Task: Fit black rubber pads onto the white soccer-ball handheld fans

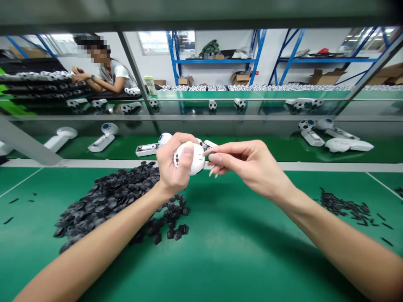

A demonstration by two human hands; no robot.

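Observation:
My left hand [176,161] is wrapped round a white ball-shaped housing [197,158] with dark slots and a few dark patches, held up above the green bench. Close against its right side, my right hand [244,163] pinches a small black piece [211,154] between thumb and forefinger. That piece looks like one of the pentagon pieces, but the fingers cover much of it. Below and left of my left hand spreads a large pile of black pentagon pieces [116,197], partly behind my left forearm.
Thin black strips [343,205] lie scattered on the right. White units with ball heads [105,136] rest on the green conveyor [220,151] beyond the bench edge. A metal post [28,140] slants in at left. Across the line sits another person [110,75] near stacked trays.

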